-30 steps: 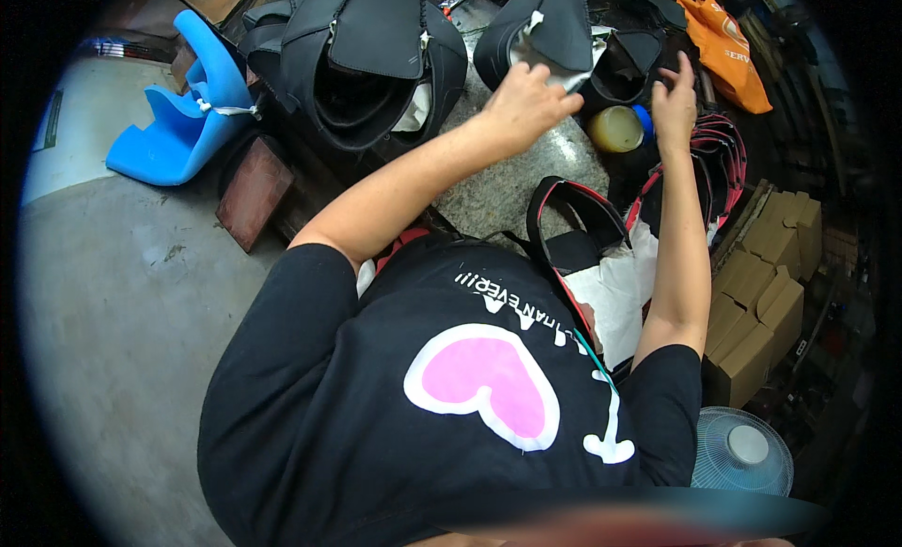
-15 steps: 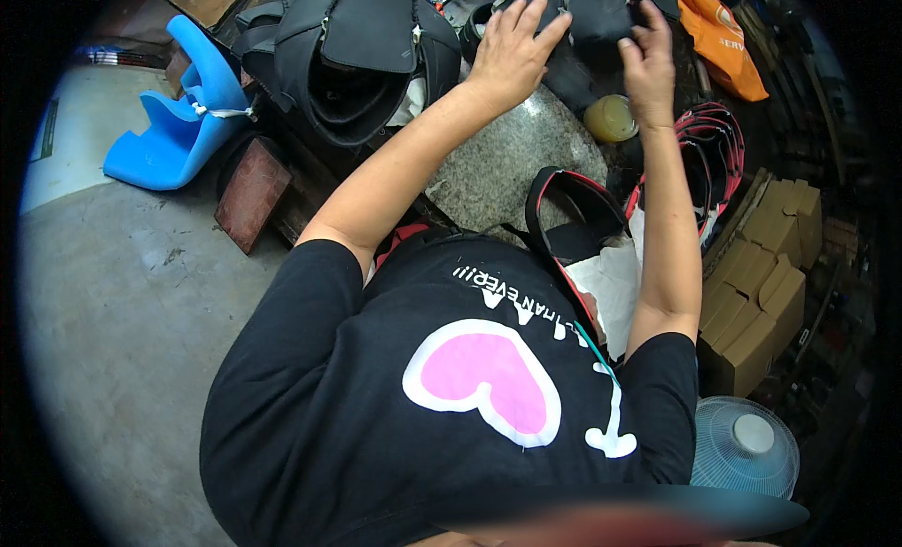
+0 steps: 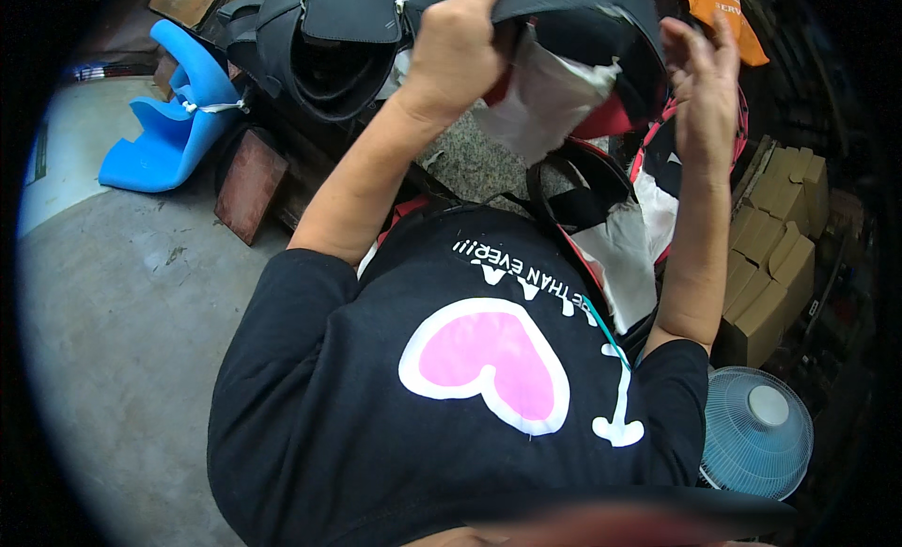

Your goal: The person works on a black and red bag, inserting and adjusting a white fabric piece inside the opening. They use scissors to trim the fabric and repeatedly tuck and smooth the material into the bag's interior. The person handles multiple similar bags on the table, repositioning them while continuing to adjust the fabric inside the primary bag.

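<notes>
My left hand (image 3: 456, 58) is closed on the left edge of a black piece of sheet material (image 3: 583, 7), its fingertips hidden behind it or beyond the frame's top. A torn white lining (image 3: 550, 101) hangs from the piece, with red showing at its lower right. To the right of the piece, my right hand (image 3: 705, 91) is raised with fingers apart and slightly bent, holding nothing. Below the held piece part of a grey speckled stone slab (image 3: 470, 157) shows. Against my lap rests a black strip with red edging and white lining (image 3: 620, 256).
At the upper left stand a black bag-like item (image 3: 343, 54) and a blue foam piece (image 3: 178, 115) tied with white cord. An orange bag (image 3: 723, 16) is at the upper right. Cardboard boxes (image 3: 775, 256) and a fan (image 3: 756, 434) are on my right.
My left hand has taken hold of the black piece and lifted it toward me over the slab. My right hand has moved right and down. The yellowish round container is now hidden.
</notes>
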A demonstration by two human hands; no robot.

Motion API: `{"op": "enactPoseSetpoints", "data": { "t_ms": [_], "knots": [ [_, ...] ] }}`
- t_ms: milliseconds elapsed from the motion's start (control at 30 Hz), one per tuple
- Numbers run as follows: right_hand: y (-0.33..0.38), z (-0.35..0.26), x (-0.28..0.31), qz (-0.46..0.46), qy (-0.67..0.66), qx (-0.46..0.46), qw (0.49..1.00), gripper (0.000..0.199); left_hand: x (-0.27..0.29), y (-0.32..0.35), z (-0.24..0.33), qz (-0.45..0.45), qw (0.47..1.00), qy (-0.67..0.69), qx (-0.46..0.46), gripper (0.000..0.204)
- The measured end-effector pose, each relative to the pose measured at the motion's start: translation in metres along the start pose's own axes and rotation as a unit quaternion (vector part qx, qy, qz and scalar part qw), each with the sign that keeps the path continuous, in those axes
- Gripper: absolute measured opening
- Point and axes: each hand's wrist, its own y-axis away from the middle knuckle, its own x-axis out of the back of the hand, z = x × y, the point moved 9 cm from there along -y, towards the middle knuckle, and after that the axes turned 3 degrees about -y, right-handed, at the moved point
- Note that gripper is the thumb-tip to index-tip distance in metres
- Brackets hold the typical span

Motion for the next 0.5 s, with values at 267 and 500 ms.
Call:
{"op": "enactPoseSetpoints", "data": {
  "t_ms": [267,500],
  "knots": [
    [0.102,0.116,0.017,-0.305,0.502,-0.141,0.797,0.073,0.045,0.013,-0.019,0.093,0.994,-0.057,-0.001,0.04],
    [0.118,0.023,0.087,-0.114,0.605,-0.096,0.783,0.065,-0.003,0.028,-0.058,0.018,0.979,0.101,0.176,0.025]
  ]
}}
